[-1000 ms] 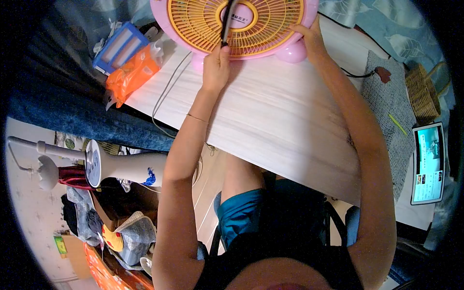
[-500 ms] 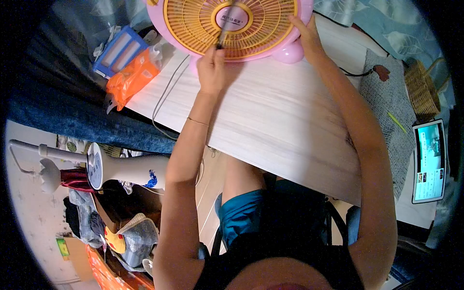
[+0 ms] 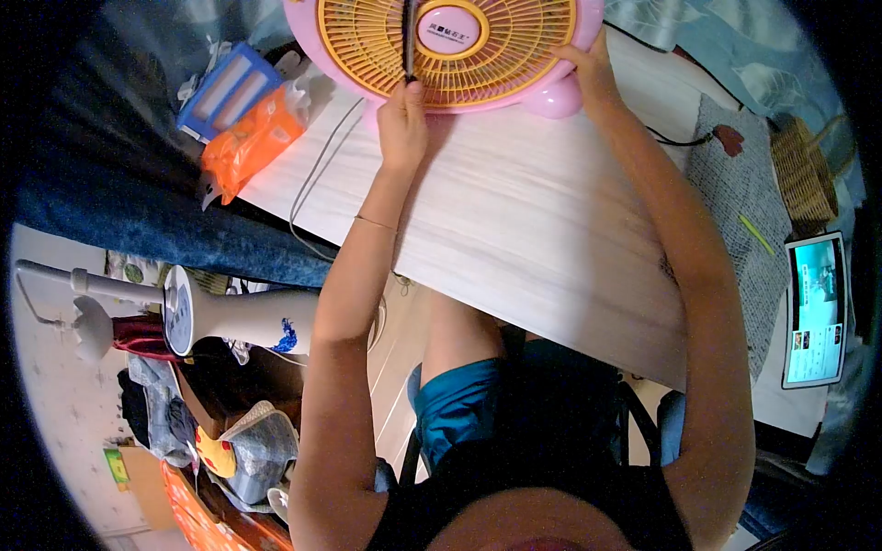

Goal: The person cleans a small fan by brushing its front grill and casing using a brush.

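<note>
A pink fan [image 3: 537, 96] with a round yellow grille stands at the far side of the table, its top cut off by the frame. My left hand [image 3: 402, 129] is closed around the lower end of a thin dark stick-like tool [image 3: 409, 41]. The tool points away from me over the grille, left of the fan's central label; its far end is out of view, so I cannot tell its kind. On the fan's right rim rests my right hand [image 3: 593, 78], thumb on the front edge and the other fingers behind it.
An orange plastic bag [image 3: 253, 142] and a blue-framed box [image 3: 230, 92] sit at the table's left. To the right are a wicker basket [image 3: 804, 174], a grey woven mat [image 3: 735, 220] and a lit tablet [image 3: 815, 308]. A grey cable [image 3: 317, 170] crosses the left table edge.
The tool has shifted left across the grille and stands more upright. My left hand has moved slightly up with it, while my right hand keeps its hold on the rim.
</note>
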`<state>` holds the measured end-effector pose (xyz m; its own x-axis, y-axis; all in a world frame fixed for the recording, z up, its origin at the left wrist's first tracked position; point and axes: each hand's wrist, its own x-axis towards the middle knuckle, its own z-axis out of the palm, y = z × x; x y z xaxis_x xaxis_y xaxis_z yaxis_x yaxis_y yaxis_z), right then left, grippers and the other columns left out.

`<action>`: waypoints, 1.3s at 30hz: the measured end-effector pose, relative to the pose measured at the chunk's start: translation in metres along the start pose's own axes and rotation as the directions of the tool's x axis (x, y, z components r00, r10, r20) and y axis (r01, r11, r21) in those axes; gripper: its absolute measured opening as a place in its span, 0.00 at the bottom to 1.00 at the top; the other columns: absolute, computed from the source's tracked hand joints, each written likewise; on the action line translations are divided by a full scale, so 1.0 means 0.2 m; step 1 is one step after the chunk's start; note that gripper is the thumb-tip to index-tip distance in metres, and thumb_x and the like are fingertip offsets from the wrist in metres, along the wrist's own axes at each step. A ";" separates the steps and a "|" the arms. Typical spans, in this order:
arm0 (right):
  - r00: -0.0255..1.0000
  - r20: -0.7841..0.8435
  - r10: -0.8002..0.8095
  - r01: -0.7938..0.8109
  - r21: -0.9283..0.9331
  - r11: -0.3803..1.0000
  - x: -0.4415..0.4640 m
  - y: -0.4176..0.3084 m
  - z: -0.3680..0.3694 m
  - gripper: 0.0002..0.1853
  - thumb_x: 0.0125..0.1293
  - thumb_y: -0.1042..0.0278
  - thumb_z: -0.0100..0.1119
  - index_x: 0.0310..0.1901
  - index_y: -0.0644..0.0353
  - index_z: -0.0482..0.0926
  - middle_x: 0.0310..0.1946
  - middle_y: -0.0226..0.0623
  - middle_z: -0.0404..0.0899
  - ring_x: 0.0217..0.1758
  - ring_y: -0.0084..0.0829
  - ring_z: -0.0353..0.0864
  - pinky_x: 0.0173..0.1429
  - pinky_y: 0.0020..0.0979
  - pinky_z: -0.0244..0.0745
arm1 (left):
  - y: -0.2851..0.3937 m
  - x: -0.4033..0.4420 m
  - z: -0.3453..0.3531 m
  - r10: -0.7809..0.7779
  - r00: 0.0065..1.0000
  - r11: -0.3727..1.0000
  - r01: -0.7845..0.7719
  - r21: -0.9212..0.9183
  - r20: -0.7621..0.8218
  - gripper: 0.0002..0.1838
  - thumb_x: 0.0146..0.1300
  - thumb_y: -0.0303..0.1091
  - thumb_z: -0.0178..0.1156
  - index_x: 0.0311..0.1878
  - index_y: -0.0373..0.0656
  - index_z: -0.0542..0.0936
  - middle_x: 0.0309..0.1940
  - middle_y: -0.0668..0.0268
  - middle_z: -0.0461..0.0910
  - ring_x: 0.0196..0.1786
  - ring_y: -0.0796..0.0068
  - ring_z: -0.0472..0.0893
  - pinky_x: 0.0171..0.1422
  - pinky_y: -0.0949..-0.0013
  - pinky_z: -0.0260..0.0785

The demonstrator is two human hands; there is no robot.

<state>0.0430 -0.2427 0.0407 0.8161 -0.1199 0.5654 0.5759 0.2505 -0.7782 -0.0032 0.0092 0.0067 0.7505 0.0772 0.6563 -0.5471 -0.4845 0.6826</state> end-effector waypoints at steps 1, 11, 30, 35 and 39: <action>1.000 -0.003 0.002 -0.002 -0.016 1.000 0.01 0.01 -0.01 0.34 0.44 0.76 0.59 0.56 0.63 0.56 0.48 0.43 0.70 0.51 0.37 0.71 0.57 0.34 0.66 | 0.03 0.00 0.02 0.060 0.998 0.998 -0.061 -0.027 -0.034 0.18 0.68 0.42 0.43 0.39 0.33 0.73 0.22 0.48 0.72 0.24 0.63 0.68 0.32 0.64 0.64; 0.999 0.024 0.042 -0.044 0.088 0.995 0.01 -0.02 0.00 0.31 0.55 0.67 0.55 0.59 0.60 0.54 0.51 0.42 0.66 0.56 0.33 0.67 0.60 0.34 0.64 | 0.04 0.00 0.00 0.005 1.000 0.997 -0.005 0.075 -0.006 0.19 0.67 0.42 0.43 0.35 0.33 0.73 0.22 0.48 0.73 0.25 0.56 0.72 0.32 0.62 0.65; 0.999 0.030 -0.018 0.021 -0.113 0.993 0.04 0.06 -0.05 0.32 0.48 0.78 0.55 0.56 0.61 0.55 0.49 0.43 0.67 0.52 0.37 0.70 0.58 0.36 0.66 | -0.04 0.00 0.02 -0.083 0.994 0.950 0.059 -0.307 -0.064 0.20 0.69 0.43 0.42 0.34 0.34 0.74 0.21 0.69 0.71 0.26 0.81 0.66 0.31 0.73 0.62; 0.993 0.014 0.116 -0.116 -0.021 0.993 -0.01 -0.02 -0.02 0.33 0.48 0.77 0.56 0.56 0.61 0.54 0.49 0.43 0.67 0.52 0.37 0.69 0.58 0.36 0.65 | 0.05 0.00 0.00 0.021 1.000 1.000 -0.021 0.012 -0.019 0.20 0.68 0.44 0.43 0.36 0.33 0.73 0.20 0.54 0.72 0.23 0.69 0.67 0.31 0.65 0.64; 0.996 0.052 0.073 -0.074 0.019 0.997 0.00 -0.01 -0.02 0.32 0.51 0.74 0.55 0.58 0.60 0.53 0.50 0.43 0.66 0.54 0.36 0.68 0.61 0.36 0.63 | 0.06 -0.01 0.00 -0.056 0.998 0.998 0.055 0.035 0.020 0.20 0.68 0.44 0.43 0.36 0.33 0.73 0.21 0.50 0.73 0.24 0.63 0.69 0.33 0.64 0.65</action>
<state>0.0421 -0.2476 0.0399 0.8523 -0.0517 0.5205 0.5130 0.2770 -0.8125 -0.0104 0.0030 0.0130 0.7872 0.0865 0.6106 -0.4917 -0.5096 0.7060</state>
